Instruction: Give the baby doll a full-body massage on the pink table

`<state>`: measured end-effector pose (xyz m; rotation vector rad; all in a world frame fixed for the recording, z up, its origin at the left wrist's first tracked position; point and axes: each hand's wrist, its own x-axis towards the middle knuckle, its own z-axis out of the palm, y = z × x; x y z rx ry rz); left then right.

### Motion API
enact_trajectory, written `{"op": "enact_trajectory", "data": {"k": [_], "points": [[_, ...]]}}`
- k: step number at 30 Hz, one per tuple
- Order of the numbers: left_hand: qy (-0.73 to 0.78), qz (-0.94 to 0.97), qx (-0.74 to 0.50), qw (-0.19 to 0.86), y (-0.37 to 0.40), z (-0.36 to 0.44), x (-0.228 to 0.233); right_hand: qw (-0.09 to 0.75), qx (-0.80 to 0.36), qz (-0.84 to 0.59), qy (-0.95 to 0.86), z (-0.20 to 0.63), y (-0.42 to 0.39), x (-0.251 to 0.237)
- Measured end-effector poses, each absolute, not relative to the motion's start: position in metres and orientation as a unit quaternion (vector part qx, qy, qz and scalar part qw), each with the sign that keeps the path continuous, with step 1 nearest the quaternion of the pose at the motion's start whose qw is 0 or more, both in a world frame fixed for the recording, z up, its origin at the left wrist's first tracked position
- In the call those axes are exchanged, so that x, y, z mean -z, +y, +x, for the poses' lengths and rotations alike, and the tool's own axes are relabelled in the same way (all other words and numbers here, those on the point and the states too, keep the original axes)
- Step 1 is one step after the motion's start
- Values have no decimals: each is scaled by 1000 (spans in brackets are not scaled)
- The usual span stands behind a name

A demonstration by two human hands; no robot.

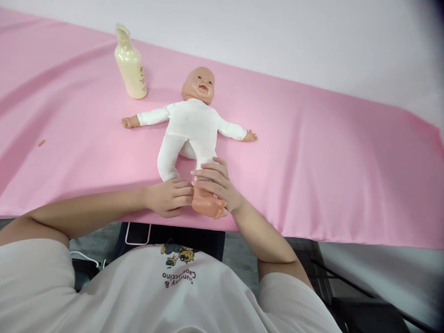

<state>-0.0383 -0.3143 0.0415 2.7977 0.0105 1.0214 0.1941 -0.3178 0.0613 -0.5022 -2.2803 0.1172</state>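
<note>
A baby doll (194,121) with a white cloth body lies on its back, arms spread and feet toward me. My right hand (220,185) is wrapped round one lower leg, fingers across the ankle, and the bare plastic foot (207,204) shows below them. Over the end of the doll's other leg (168,157) lies my left hand (169,198), fingers curled and pointing at the first foot. That second foot is hidden beneath it. The left fingertips reach the side of the visible foot.
A pink sheet (312,175) with folds covers the table. A cream pump bottle (131,64) stands beyond the doll's outstretched arm, near the back. A small brownish piece (41,143) lies at far left. A pink-edged phone (138,233) rests below the table edge, against dark fabric.
</note>
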Motion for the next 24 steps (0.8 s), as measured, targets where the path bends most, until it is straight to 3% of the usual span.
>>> {"op": "enact_trajectory", "data": {"k": [7, 17, 24], "points": [[8, 941, -319, 115, -315, -39, -44, 437, 18, -208, -875, 186, -325, -59], [-12, 966, -232, 118, -313, -38, -50, 453, -170, -181, -856, 186, -328, -74], [1, 975, -194, 110, -312, -39, -48, 460, -207, -178, -845, 184, -328, -77]]}}
